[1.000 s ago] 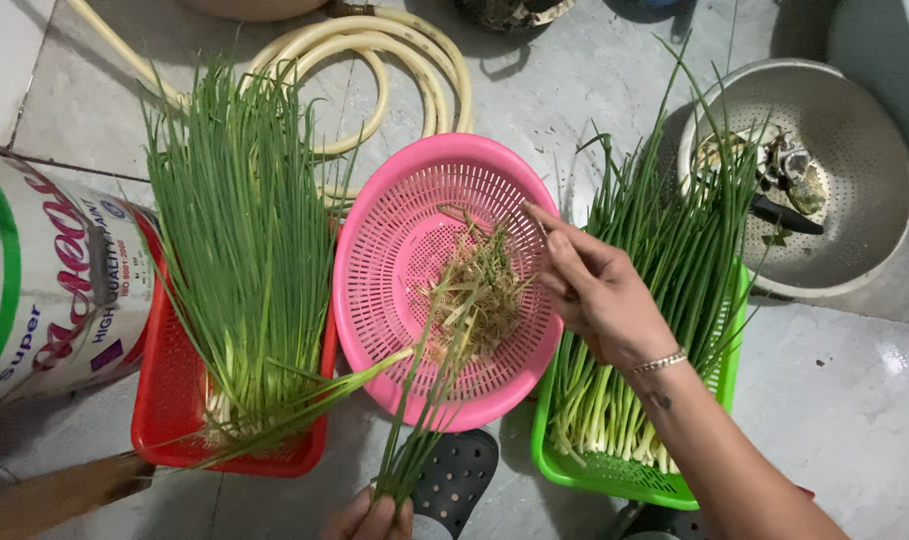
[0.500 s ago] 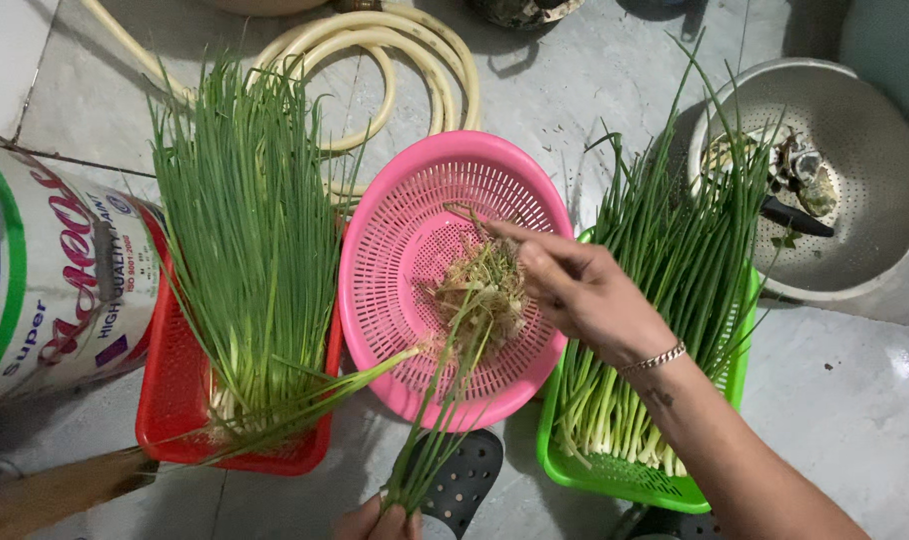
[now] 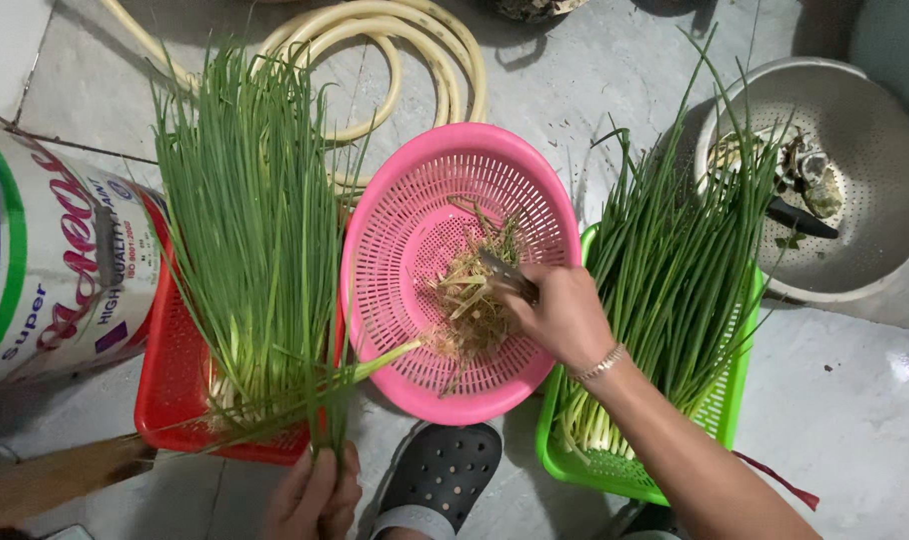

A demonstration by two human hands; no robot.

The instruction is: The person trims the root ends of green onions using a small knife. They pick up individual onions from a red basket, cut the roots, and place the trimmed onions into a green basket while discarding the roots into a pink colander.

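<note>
My right hand is over the pink round basket, closed on a small dark knife. Its blade points at the pile of cut roots and scraps in the basket. My left hand is at the bottom edge, gripping a few green onion stalks by the front of the red basket. One pale stalk end reaches over the pink basket's rim. A thick bunch of green onions lies in the red basket. Another bunch lies in the green basket.
A large printed tin lies at the left. A coiled cream hose is behind the baskets. At the right stands a metal colander holding scraps and a dark-handled tool. A dark clog is on my foot, on the grey concrete floor.
My right hand moved left from the pink basket's right rim to over the scraps. My left hand shifted left, swinging its stalks out of the pink basket towards the red one.
</note>
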